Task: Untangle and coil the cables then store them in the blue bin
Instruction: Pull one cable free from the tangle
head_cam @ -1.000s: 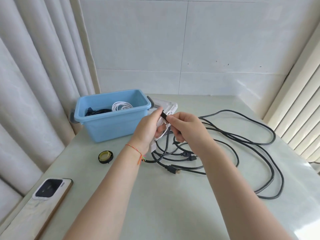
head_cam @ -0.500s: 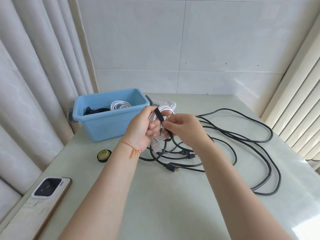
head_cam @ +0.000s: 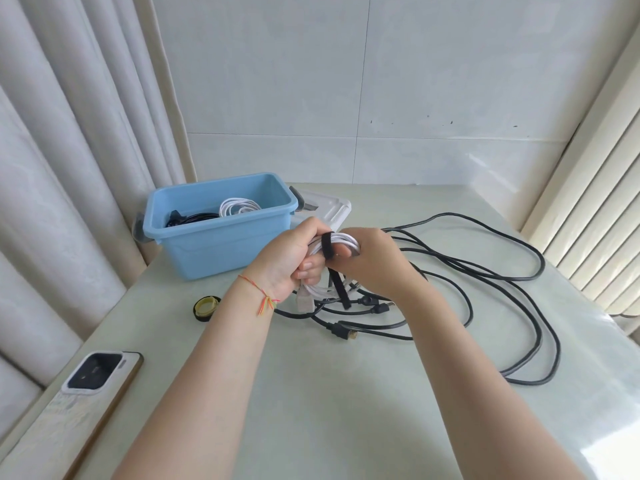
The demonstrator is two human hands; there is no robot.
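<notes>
Left hand (head_cam: pixel 294 258) grips the coiled white cable (head_cam: pixel 341 244) at frame centre so the right hand (head_cam: pixel 370 261), pinching, can wrap the black strap (head_cam: pixel 327 247).

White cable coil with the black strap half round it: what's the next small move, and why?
Probably wrap the black strap's loose tail round the white coil again and press it closed. The strap crosses the coil only once, its end hangs free, and both the left hand and right hand hold the bundle. The blue bin sits close by for afterwards.
</notes>
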